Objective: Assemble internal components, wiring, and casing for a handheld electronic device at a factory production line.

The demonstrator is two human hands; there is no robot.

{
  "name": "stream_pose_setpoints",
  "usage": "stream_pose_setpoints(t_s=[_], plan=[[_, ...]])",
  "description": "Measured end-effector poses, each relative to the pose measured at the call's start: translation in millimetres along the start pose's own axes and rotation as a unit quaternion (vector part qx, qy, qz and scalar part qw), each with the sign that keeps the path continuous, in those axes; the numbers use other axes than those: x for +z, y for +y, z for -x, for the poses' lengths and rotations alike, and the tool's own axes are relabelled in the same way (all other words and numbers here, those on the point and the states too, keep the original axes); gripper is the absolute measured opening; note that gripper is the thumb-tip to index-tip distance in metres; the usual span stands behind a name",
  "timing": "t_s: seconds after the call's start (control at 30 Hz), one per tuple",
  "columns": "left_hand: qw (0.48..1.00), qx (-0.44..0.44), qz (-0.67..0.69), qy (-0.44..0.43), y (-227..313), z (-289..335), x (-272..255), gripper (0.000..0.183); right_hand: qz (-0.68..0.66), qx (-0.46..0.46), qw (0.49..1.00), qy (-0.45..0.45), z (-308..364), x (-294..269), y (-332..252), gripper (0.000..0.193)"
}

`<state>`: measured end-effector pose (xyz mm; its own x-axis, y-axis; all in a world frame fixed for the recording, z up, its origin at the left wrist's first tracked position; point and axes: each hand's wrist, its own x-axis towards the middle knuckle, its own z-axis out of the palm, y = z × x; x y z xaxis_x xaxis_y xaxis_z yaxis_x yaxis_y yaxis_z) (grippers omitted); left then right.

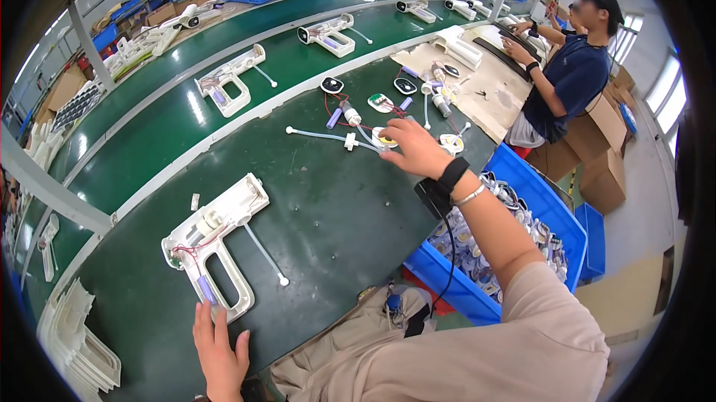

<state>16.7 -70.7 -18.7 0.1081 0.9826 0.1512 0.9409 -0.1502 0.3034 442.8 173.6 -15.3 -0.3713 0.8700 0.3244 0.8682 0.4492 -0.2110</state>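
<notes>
My left hand (221, 350) is open, its fingers stretched beside the handle end of a white gun-shaped housing half (242, 301). Inside that housing are a grey motor, a small green circuit board, red wires and a purple cylindrical cell (206, 290). A clear tube (262, 249) with a white ball tip sticks out from it. Farther off, my right hand (416, 150) curls its fingers and thumb round part of a wired pump assembly (350, 115), partly hiding it. Its pale tube (321, 134) with a white fitting lies on the green table.
More wired assemblies (440, 100) lie beyond my right hand. A green conveyor (175, 100) carries several filled housings. White shells (74, 335) are stacked at the left. Under my right arm, a blue bin (548, 212) holds many small parts. Another person (570, 66) works at the far right.
</notes>
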Motion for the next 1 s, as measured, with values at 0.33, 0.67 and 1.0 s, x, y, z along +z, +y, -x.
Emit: stream_pose_setpoints(t_s=[0.33, 0.67, 1.0], plan=[[0.994, 0.02, 0.052, 0.092, 8.0, 16.2, 22.3, 0.039, 0.096, 0.0, 0.979, -0.178, -91.8, 51.8, -10.0, 0.056], [0.993, 0.051, 0.021, 0.106, 16.2, 7.9, 25.9, 0.041, 0.081, -0.01, 0.996, -0.024, -63.4, 18.1, 37.5, 0.049], [0.996, -0.003, 0.021, 0.089, 7.4, 6.9, 36.4, 0.046, 0.09, -0.048, 0.99, -0.095, -24.3, 17.1, 18.7, 0.039]])
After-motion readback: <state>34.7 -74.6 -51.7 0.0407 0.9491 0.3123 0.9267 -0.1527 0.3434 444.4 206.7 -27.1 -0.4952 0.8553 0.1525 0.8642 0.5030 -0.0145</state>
